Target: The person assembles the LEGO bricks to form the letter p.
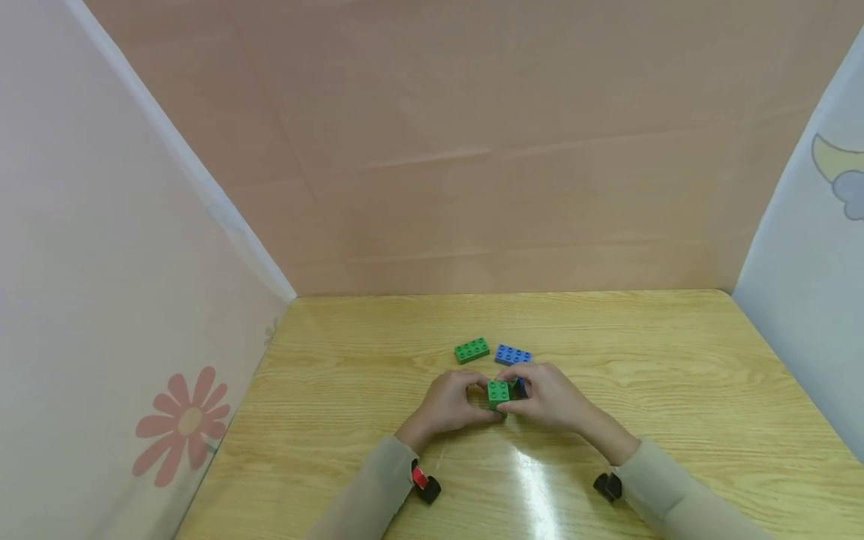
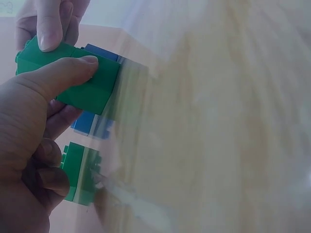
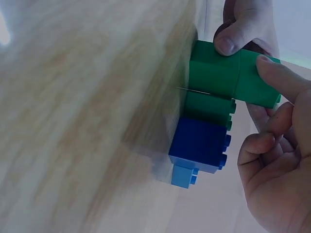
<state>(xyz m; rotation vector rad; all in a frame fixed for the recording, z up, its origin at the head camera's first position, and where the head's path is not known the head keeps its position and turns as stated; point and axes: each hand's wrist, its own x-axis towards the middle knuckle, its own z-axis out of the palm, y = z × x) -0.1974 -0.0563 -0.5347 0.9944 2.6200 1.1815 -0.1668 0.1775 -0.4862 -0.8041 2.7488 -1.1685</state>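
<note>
Two green toy building blocks are stacked between my hands on the wooden table. My left hand (image 1: pixel 455 405) grips the lower green block (image 3: pixel 211 70), its thumb across the side face in the left wrist view. The upper green block (image 1: pixel 498 393) is pinched between thumb and fingers of my right hand (image 1: pixel 550 399); it sits flush against the lower one. Close to the stack, partly covered by the right fingers in the head view, are another green block (image 3: pixel 206 107) and a dark blue block (image 3: pixel 198 143).
Farther back on the table (image 1: pixel 337 360) lie a long green block (image 1: pixel 472 350) and a long blue block (image 1: pixel 513 354), studs up. A pinkish sheet (image 1: pixel 499 187) rises behind the table, with pale sheets at the left (image 1: pixel 135 225) and right (image 1: pixel 803 300).
</note>
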